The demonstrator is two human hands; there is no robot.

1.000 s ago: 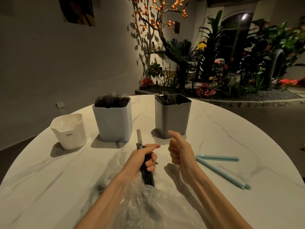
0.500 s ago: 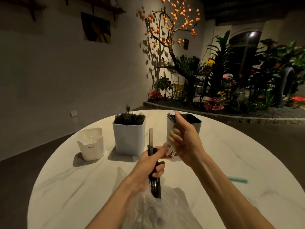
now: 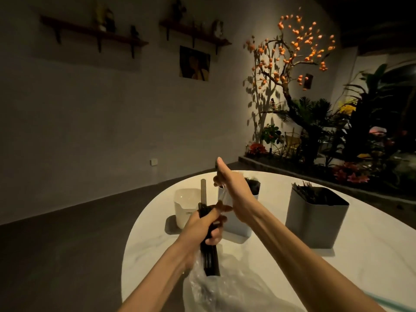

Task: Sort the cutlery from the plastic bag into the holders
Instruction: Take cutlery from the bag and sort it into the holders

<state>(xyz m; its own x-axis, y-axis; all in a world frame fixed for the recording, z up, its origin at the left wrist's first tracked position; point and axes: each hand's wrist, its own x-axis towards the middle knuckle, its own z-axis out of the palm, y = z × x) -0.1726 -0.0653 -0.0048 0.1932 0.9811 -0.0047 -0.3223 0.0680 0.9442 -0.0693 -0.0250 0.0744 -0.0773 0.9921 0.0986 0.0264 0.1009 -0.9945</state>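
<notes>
My left hand (image 3: pixel 208 225) grips a bundle of dark cutlery (image 3: pixel 210 262) upright over the clear plastic bag (image 3: pixel 227 289) at the table's near edge. One pale handle (image 3: pixel 203 191) sticks up out of the bundle. My right hand (image 3: pixel 233 190) is raised just above and right of it, thumb up, fingers curled round a single dark piece of cutlery (image 3: pixel 216 165) with a bit of clear wrap hanging below. Behind that hand stands the white holder (image 3: pixel 234 226) full of dark cutlery. The grey holder (image 3: pixel 315 221) with some cutlery is at the right, the small white holder (image 3: pixel 184 206) at the left.
All stand on a round white marble table (image 3: pixel 371 255), whose left edge drops to a dark floor. A teal stick (image 3: pixel 403 304) lies at the bottom right corner. A planted bed with a lit tree fills the far right.
My right hand has risen from beside the bundle with one piece in it, in front of the white holder. My left hand keeps its grip. The view has swung up and left.
</notes>
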